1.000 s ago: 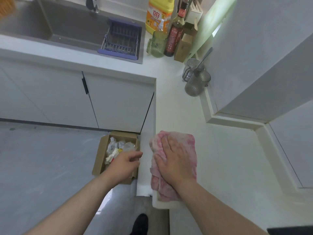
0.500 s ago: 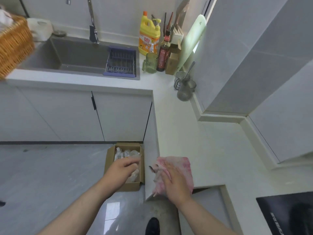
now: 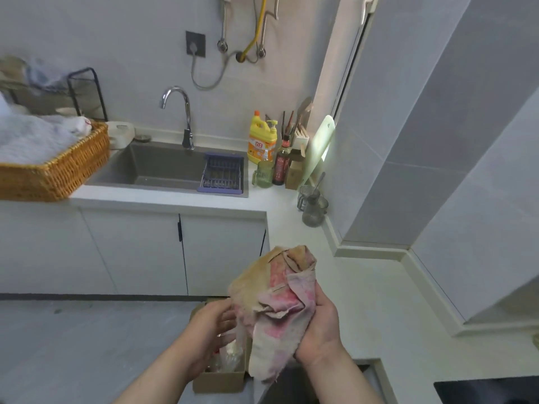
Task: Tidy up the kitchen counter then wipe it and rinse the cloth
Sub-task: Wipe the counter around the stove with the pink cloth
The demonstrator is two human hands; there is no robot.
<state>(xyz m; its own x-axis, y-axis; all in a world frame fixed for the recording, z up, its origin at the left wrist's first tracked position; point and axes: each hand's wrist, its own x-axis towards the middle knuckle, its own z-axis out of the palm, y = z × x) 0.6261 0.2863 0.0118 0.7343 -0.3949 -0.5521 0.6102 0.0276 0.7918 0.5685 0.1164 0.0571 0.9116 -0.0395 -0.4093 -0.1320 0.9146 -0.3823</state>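
I count one cloth (image 3: 274,310), one left hand (image 3: 210,330) and one right hand (image 3: 318,330). Across the upper frame: one sink (image 3: 163,167), one tap (image 3: 186,121), one wicker basket (image 3: 58,176), one yellow bottle (image 3: 261,141), one dark bottle (image 3: 280,167), one green cup (image 3: 262,174), two glass mugs (image 3: 312,212). At the bottom: one cardboard box (image 3: 218,380).

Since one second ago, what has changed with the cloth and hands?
The right hand lifted the pink-stained cloth off the white counter and holds it up, bunched. The left hand moved from over the cardboard box to the cloth's edge. The yellow detergent bottle stayed.
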